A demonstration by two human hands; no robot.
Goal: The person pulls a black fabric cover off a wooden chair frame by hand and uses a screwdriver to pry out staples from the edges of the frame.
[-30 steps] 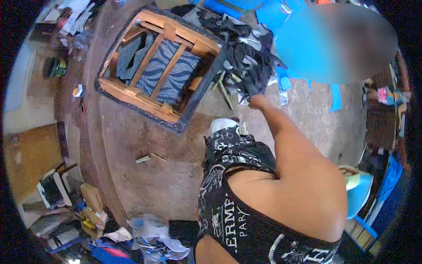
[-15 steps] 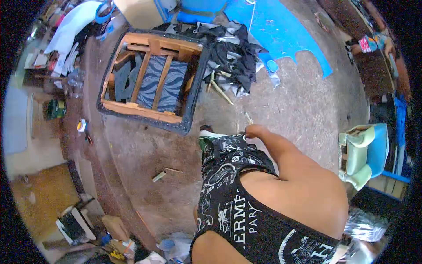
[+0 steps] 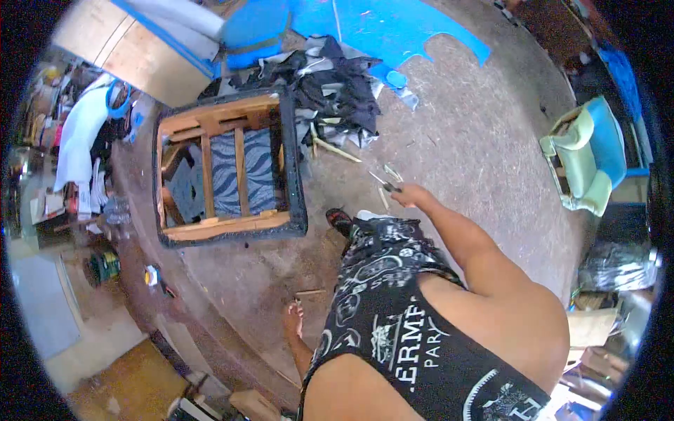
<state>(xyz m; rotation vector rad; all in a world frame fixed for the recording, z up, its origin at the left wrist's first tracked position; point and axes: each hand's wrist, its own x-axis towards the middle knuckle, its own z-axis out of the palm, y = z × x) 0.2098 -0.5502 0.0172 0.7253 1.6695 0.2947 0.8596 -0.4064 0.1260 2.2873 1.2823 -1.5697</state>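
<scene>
My right hand (image 3: pixel 407 196) is closed around the dark handle of a slim tool (image 3: pixel 381 180), which looks like a screwdriver. Its thin pale shaft points up and left, over the floor near loose wooden strips. Low on the left is my left hand (image 3: pixel 293 320), fingers curled inward, with a small thing at the fingertips that I cannot make out. A wooden stick (image 3: pixel 310 292) lies on the floor just above that hand. Ahead to the left stands an upholstered frame (image 3: pixel 232 230) with bare wooden slats, patterned fabric showing inside.
Dark fabric scraps (image 3: pixel 337 91) are heaped beside the frame, with a blue sheet (image 3: pixel 393 28) spread behind. A pale green and blue armchair (image 3: pixel 586 158) stands at right. Clutter lines the left wall, where a white bag-like bundle (image 3: pixel 81 151) lies. My shoe (image 3: pixel 339 219) shows below.
My view has shifted, and the frame now appears lower and further left. My right hand has reached forward, bringing the tool into clear sight. My left hand has come into view.
</scene>
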